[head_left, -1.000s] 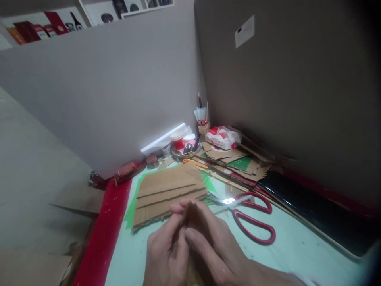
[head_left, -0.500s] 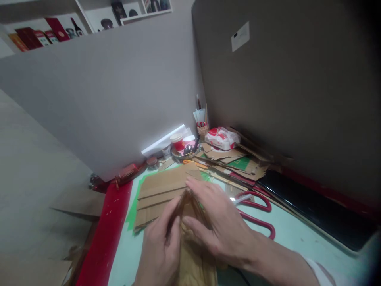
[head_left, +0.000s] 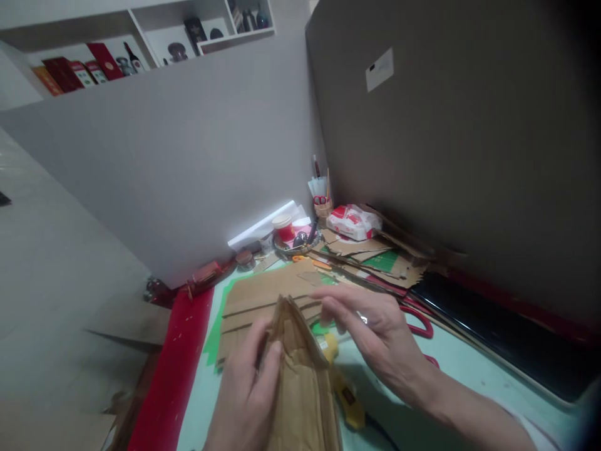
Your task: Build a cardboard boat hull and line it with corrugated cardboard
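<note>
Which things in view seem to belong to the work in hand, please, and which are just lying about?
Likely part of the work:
- folded cardboard, in the grip of the left hand; the right hand is close by
- slit cardboard sheet
- yellow corded tool
- red-handled scissors

Probably just lying about:
- red cup
- red-and-white packet
- pen holder

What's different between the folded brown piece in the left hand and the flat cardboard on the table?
The folded brown piece is gripped in the left hand, while the flat cardboard lies on the table. The folded brown piece narrows to a point at its far end; the flat cardboard is broad there. The folded brown piece looks wrinkled, but the flat cardboard looks smoother, with dark lines across it. Both are brown.
</note>
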`<state>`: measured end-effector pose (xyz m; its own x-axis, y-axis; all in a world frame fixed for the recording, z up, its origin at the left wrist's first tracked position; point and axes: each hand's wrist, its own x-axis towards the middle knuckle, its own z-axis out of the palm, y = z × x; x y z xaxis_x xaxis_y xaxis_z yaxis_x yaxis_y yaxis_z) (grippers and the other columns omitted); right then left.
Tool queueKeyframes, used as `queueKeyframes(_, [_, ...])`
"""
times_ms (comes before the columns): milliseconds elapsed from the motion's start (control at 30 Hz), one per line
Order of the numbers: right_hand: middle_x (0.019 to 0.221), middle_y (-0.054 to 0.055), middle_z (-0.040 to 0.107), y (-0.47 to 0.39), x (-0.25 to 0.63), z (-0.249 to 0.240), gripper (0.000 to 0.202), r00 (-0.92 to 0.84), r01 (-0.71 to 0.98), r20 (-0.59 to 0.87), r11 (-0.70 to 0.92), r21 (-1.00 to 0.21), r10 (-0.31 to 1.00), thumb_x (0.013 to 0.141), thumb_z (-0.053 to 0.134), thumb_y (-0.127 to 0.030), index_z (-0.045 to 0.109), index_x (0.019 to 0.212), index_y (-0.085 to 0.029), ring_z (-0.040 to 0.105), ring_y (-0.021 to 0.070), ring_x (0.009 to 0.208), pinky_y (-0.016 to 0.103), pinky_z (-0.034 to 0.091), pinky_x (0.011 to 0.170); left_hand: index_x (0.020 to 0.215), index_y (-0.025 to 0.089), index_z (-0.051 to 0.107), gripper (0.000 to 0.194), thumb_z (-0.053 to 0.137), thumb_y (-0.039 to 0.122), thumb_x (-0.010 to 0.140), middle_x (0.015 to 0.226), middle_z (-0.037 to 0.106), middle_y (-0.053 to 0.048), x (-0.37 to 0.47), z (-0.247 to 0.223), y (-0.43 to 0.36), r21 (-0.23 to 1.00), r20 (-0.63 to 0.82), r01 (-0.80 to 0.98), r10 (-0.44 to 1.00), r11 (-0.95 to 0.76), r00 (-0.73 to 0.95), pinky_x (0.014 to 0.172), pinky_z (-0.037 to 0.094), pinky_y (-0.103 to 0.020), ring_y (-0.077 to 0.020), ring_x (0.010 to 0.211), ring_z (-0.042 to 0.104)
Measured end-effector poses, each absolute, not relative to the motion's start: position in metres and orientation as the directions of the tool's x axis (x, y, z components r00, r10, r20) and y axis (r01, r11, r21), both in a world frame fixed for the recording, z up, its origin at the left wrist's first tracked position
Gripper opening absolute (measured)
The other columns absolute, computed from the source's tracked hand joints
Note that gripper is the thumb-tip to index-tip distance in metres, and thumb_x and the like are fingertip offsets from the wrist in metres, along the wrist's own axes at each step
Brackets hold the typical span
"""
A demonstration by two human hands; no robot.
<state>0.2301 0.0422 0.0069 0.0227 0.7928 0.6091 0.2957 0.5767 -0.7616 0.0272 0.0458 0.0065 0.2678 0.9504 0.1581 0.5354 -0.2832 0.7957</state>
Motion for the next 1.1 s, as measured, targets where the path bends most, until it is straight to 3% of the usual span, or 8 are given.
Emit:
queueKeyframes(67, [0.089,0.001,0.072,0.040,0.229,0.009,0.018,-0.008,0.299,0.611,0.585,-0.754,0.792,0.099,0.050,-0.022,0.068,0.103,-0.020,0.066,0.0157,0.085,0.026,0.048,0.079,0.129,0.024,0.056,0.037,0.047,0.039,0.096,0.133,0.063,-0.007,0.028,0.008,0.043,0.778,0.176,0.551,0.947,-0.302,0.270,0.096,0.044,-0.034,-0.0268,0.121,0.056])
queueKeyframes(133, [0.094,0.002,0.073,0.039,0.228,0.010,0.014,-0.053,0.333,0.607,0.587,-0.738,0.793,0.095,0.055,-0.021,0.068,0.100,-0.020,0.066,0.0166,0.086,0.027,0.048,0.079,0.124,0.025,0.061,0.034,0.049,0.038,0.095,0.124,0.068,-0.005,0.030,0.009,0.040,0.773,0.206,0.549,0.944,-0.319,0.258,0.090,0.047,-0.031,-0.0251,0.112,0.061])
queueKeyframes(267, [0.079,0.001,0.065,0.038,0.225,0.008,0.004,-0.083,0.391,0.610,0.589,-0.707,0.788,0.088,0.058,-0.017,0.062,0.088,-0.018,0.059,0.0148,0.068,0.027,0.046,0.065,0.109,0.027,0.072,0.026,0.056,0.036,0.091,0.102,0.075,-0.002,0.034,0.011,0.036,0.781,0.272,0.514,0.934,-0.355,0.232,0.080,0.049,-0.027,-0.0212,0.089,0.066])
queueKeyframes(400, [0.074,-0.002,0.063,0.035,0.220,0.002,0.009,-0.064,0.384,0.596,0.571,-0.725,0.800,0.089,0.055,-0.012,0.059,0.085,-0.020,0.058,0.0131,0.064,0.025,0.045,0.061,0.090,0.026,0.075,0.013,0.064,0.031,0.085,0.088,0.071,-0.002,0.039,0.011,0.033,0.750,0.396,0.514,0.905,-0.416,0.154,0.072,0.050,-0.026,-0.0200,0.081,0.064])
queueKeyframes(500, [0.074,-0.001,0.064,0.030,0.217,-0.001,0.008,-0.082,0.370,0.594,0.577,-0.728,0.801,0.089,0.056,-0.013,0.059,0.086,-0.020,0.059,0.0136,0.065,0.026,0.046,0.061,0.088,0.027,0.073,0.007,0.070,0.027,0.081,0.087,0.072,0.000,0.042,0.011,0.031,0.741,0.474,0.506,0.878,-0.440,0.071,0.073,0.050,-0.026,-0.0186,0.080,0.064])
queueKeyframes(733, [0.082,0.003,0.067,0.023,0.213,-0.002,0.012,-0.146,0.299,0.629,0.640,-0.708,0.764,0.092,0.055,-0.010,0.065,0.095,-0.016,0.061,0.0149,0.073,0.026,0.047,0.066,0.089,0.032,0.073,0.018,0.070,0.016,0.082,0.085,0.074,0.007,0.043,0.006,0.026,0.702,0.554,0.495,0.829,-0.512,0.071,0.076,0.048,-0.021,-0.0134,0.079,0.065])
queueKeyframes(933, [0.074,0.002,0.061,0.027,0.212,-0.007,0.016,-0.157,0.299,0.675,0.686,-0.663,0.721,0.091,0.052,-0.005,0.063,0.085,-0.015,0.055,0.0140,0.068,0.024,0.042,0.064,0.087,0.030,0.073,0.016,0.071,0.016,0.081,0.085,0.076,0.006,0.044,0.001,0.023,0.643,0.590,0.576,0.806,-0.505,0.048,0.077,0.049,-0.025,-0.0159,0.078,0.068])
queueKeyframes(1100, [0.070,0.000,0.059,0.029,0.212,-0.009,0.017,-0.140,0.310,0.635,0.642,-0.701,0.760,0.089,0.055,-0.004,0.060,0.077,-0.016,0.054,0.0126,0.065,0.023,0.040,0.061,0.090,0.031,0.072,0.019,0.069,0.014,0.083,0.085,0.074,0.006,0.047,0.001,0.021,0.582,0.634,0.607,0.769,-0.542,0.079,0.076,0.049,-0.024,-0.0141,0.075,0.066])
